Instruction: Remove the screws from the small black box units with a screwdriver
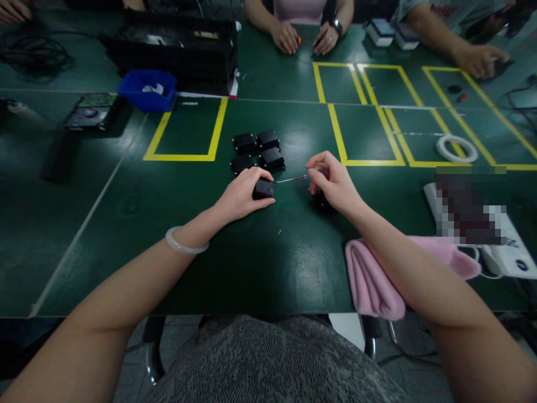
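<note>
My left hand (244, 195) is closed round a small black box (263, 189) on the green table. From the right, my right hand (330, 180) grips the handle of a screwdriver (292, 179), its thin shaft lying nearly level and its tip at the box's right side. Just behind my left hand stand several similar black boxes (272, 157) in a cluster. A dark object (322, 202), partly hidden, lies under my right hand. One tiny screw (279, 232) rests on the table in front of the held box.
A pink cloth (371, 280) and a white power strip (518, 246) lie at the right, near a white tape roll (456, 149). A blue bin (147, 90) stands at the back left before a large black case (172, 53). People's hands rest across the table.
</note>
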### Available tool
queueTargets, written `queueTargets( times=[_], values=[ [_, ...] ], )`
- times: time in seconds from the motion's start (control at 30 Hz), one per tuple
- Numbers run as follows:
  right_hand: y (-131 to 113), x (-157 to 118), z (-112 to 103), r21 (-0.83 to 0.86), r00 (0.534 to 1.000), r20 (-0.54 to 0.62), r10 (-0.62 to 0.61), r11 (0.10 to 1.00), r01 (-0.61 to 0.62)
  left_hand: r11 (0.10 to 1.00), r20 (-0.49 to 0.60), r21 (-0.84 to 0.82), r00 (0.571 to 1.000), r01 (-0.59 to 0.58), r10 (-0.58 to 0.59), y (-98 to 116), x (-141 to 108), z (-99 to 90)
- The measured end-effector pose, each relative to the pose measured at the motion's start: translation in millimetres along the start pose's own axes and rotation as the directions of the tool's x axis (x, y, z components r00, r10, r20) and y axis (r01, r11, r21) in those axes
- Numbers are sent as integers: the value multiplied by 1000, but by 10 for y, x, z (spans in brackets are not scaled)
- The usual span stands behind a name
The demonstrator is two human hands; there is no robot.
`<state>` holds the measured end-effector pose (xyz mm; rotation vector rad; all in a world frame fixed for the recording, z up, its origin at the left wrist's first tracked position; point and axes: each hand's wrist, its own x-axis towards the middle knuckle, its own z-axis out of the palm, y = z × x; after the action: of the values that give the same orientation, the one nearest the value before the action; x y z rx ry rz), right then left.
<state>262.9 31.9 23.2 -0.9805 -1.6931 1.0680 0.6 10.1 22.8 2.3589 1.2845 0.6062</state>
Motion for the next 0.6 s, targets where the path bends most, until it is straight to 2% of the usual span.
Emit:
queueTargets(
  times=[0.6],
  values=[
    [13,0,-2,-22,999,18,44,999,-43,1000,8,6,1000,3,-3,-7,3,3]
  ],
)
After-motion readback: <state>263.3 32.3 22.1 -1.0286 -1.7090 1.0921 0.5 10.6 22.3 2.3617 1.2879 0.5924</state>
